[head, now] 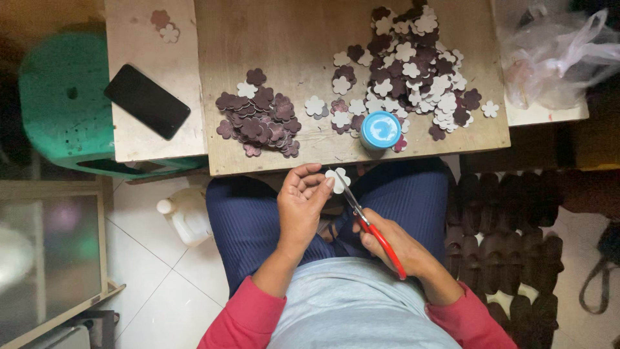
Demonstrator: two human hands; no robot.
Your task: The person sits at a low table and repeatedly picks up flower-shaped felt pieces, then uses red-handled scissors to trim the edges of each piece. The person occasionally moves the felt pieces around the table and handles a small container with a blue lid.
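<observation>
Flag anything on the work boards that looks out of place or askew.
Two flower cut-outs lie alone at the far corner of the left board, apart from both piles. The black phone rests slanted there. Nothing looks spilled or damaged.

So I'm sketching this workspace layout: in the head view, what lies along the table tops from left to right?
Black phone → neat stack of dark flower cutouts → blue round lid → loose heap of white and dark flower cutouts → clear plastic bag.
</observation>
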